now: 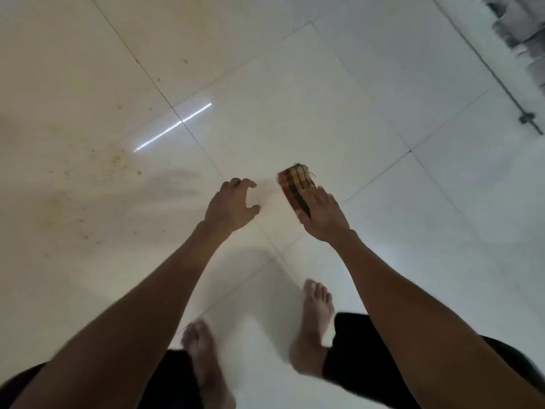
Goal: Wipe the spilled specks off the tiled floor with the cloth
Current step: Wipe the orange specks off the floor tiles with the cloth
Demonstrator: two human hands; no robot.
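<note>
The cloth (296, 185), folded and checked in orange, yellow and dark bands, was at the fingers of the right hand (323, 215), above the pale tiled floor (324, 84) near a grout line. The right hand's fingers were straight and laid along the cloth; whether the thumb pinched it from beneath could not be told. The left hand (231, 205) hung just beside the cloth, apart from it, with fingers loosely curled and holding nothing. The specks (118, 160), yellow and scattered, lay well to the left of both hands, spread over the neighbouring tile, with a faint yellowish smear below them. A bright strip of reflected light (174, 127) crossed the grout line between the specks and the cloth. Two bare feet (315, 326) stood on the floor below the hands, with dark shorts (362, 349) at the lower edge. A grey patterned surface (519, 28) occupied the top right corner, blurred.
</note>
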